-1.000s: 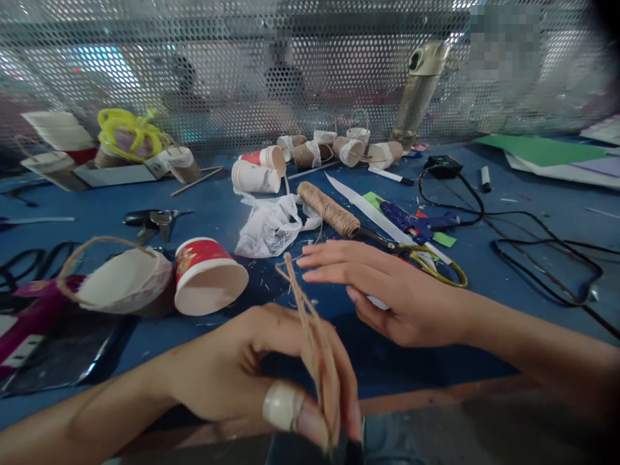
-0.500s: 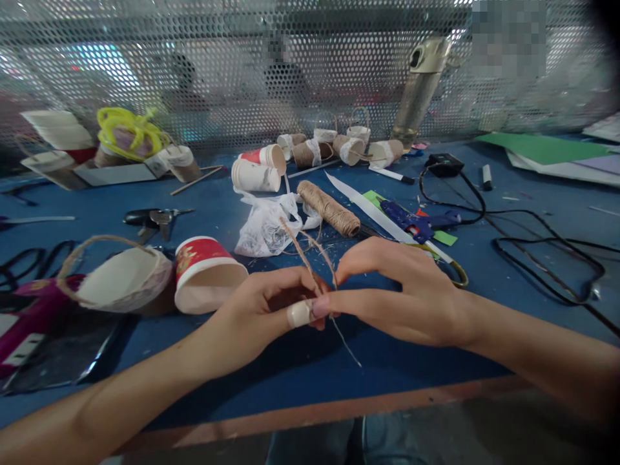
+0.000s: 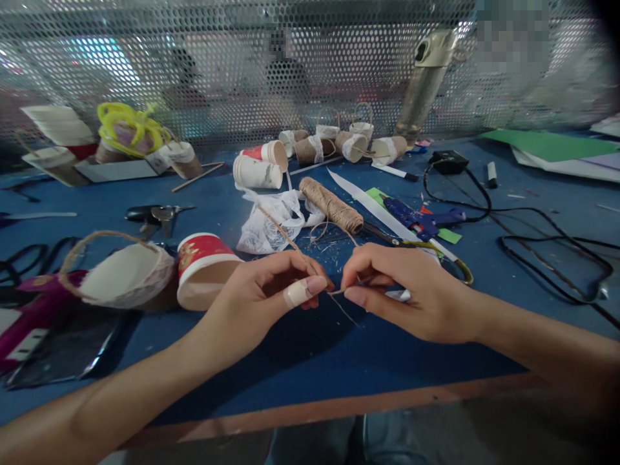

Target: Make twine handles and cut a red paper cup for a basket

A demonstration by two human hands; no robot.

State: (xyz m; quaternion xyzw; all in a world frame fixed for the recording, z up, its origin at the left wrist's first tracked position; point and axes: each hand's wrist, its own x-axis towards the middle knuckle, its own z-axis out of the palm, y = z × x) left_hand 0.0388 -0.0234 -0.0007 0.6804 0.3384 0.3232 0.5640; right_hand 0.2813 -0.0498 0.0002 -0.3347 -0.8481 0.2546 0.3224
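Observation:
My left hand (image 3: pixel 271 287) and my right hand (image 3: pixel 407 290) meet over the blue table (image 3: pixel 300 361), both pinching a piece of jute twine (image 3: pixel 277 226). The twine runs up and to the left from my left fingers, and a short stretch spans the gap between the two hands. A white bandage wraps my left thumb. A spool of jute twine (image 3: pixel 330 205) lies just beyond my hands. A red paper cup (image 3: pixel 203 266) on its side and a cup basket with a twine handle (image 3: pixel 121 271) lie left of my left hand.
Yellow-handled scissors (image 3: pixel 436 255), a blue glue gun (image 3: pixel 419 221), a white lace scrap (image 3: pixel 271 223) and black cables (image 3: pixel 542 239) lie around. Several wrapped cups (image 3: pixel 334 145) and a bottle (image 3: pixel 423 84) stand by the perforated metal screen (image 3: pixel 242 58). Green paper (image 3: pixel 547 145) lies at far right.
My left hand rose from the table's near edge with the twine and met my right hand. Both hands pinched it, then drew a little apart, laying the twine lower.

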